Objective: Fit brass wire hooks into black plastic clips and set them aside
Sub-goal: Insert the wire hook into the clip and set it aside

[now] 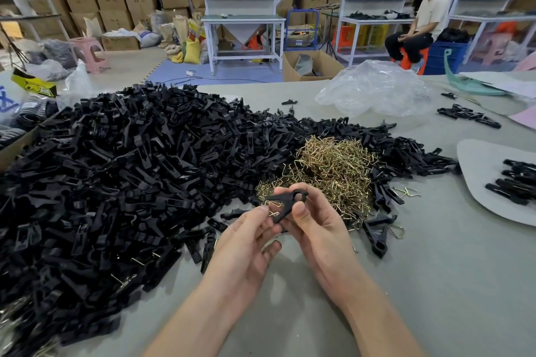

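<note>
A black plastic clip [282,201] is held above the table between both hands. My right hand [316,226] grips its ringed end with thumb and fingers. My left hand [246,243] pinches a brass wire hook [274,209] against the clip's narrow end. Just behind the hands lies a heap of brass wire hooks [330,171]. A very large pile of black clips [116,177] covers the left and middle of the table.
A grey sheet [475,165] at the right edge carries several black clips [516,182]. A crumpled clear plastic bag [374,90] lies at the back right. Loose clips [377,235] sit right of my hands. A seated person [420,20] is far behind, among workbenches and cartons.
</note>
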Tool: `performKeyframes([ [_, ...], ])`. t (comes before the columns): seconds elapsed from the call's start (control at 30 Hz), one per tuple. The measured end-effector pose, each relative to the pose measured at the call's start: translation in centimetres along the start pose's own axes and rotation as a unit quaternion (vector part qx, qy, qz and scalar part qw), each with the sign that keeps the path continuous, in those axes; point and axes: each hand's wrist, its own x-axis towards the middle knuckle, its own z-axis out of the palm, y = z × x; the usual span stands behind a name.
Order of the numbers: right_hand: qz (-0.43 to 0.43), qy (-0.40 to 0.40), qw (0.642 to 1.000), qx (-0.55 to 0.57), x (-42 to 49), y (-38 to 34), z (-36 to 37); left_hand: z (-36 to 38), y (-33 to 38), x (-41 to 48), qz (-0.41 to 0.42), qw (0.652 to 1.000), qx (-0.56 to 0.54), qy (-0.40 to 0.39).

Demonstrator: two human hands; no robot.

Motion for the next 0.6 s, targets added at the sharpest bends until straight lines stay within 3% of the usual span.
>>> performKeyframes([
  [0.6, 0.003, 0.002, 1.000, 0.003, -0.13, -0.33, 0.37, 0.35, -0.33, -0.25, -0.040, 0.998, -0.049, -0.015],
])
